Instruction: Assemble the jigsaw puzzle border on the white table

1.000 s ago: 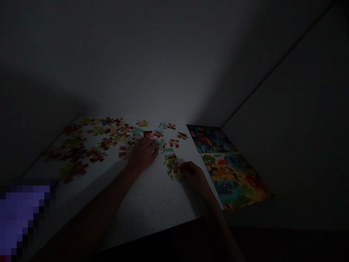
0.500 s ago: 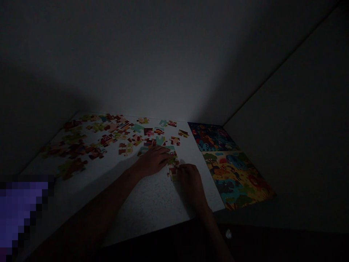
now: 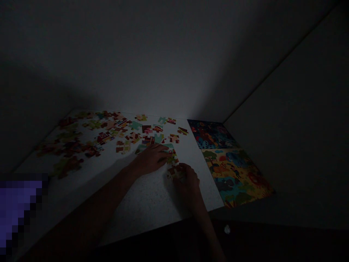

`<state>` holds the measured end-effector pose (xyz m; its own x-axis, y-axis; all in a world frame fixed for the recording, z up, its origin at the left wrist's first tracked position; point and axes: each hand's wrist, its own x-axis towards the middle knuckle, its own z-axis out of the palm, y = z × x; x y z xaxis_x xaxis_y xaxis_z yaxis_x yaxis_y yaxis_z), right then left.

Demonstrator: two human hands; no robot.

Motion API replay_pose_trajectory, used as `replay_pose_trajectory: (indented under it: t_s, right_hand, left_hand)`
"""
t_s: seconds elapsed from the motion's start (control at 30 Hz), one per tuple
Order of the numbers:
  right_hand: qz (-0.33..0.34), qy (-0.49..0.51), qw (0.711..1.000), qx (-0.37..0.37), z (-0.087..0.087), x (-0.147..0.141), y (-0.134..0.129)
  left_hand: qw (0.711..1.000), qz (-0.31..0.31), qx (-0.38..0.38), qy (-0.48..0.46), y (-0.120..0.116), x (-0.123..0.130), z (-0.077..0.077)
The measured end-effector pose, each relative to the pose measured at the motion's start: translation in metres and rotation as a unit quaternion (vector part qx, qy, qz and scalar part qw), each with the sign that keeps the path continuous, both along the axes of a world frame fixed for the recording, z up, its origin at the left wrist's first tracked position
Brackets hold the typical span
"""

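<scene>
The view is dim. My right hand (image 3: 189, 183) has its fingers closed on a puzzle piece (image 3: 172, 173) with a brown and pale pattern, close below a joined strip of pieces (image 3: 171, 154). My left hand (image 3: 151, 159) lies over the left part of that joined section, fingers apart and pointing right, palm down. Just beyond my left hand are a teal piece (image 3: 159, 138) and a pink-brown piece (image 3: 173, 138). Several loose pieces (image 3: 105, 136) spread over the left half of the white table (image 3: 141, 203).
Two colourful picture boards, one dark blue (image 3: 214, 135) and one yellow with animals (image 3: 237, 174), lie along the table's right side. A wall (image 3: 152, 65) rises behind the table. A small white object (image 3: 227, 229) is below the table's front edge.
My right hand and the brown-and-pale piece have shifted slightly, and the piece now looks tilted or lifted. My left hand stays over the joined pieces. The whole view has shifted a little.
</scene>
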<state>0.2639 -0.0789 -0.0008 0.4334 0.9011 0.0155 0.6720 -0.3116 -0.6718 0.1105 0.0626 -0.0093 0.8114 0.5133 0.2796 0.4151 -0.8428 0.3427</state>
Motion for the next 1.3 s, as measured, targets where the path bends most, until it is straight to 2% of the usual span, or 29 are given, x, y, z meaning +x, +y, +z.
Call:
replay_pose_trajectory:
  t_s: [0.2,0.4,0.53,0.83,1.3]
  right_hand:
    - [-0.074,-0.100,0.992,-0.034,0.007,-0.023,-0.005]
    - [-0.073,-0.100,0.989,-0.079,0.008,-0.028,-0.003]
    - [-0.077,-0.079,0.993,-0.042,0.002,-0.021,0.000]
    - [-0.069,-0.107,0.992,0.024,-0.010,-0.016,0.002]
    - [-0.066,-0.132,0.989,0.017,-0.005,-0.022,0.002]
  left_hand:
    - [1.000,-0.001,-0.001,-0.002,0.000,0.000,-0.001]
    - [1.000,0.003,0.004,-0.012,0.000,0.000,-0.002]
    - [1.000,0.006,0.002,-0.019,0.000,0.000,-0.002]
    - [1.000,0.009,-0.002,-0.010,0.000,0.000,-0.002]
    - [1.000,0.009,-0.001,-0.011,0.001,0.000,-0.002]
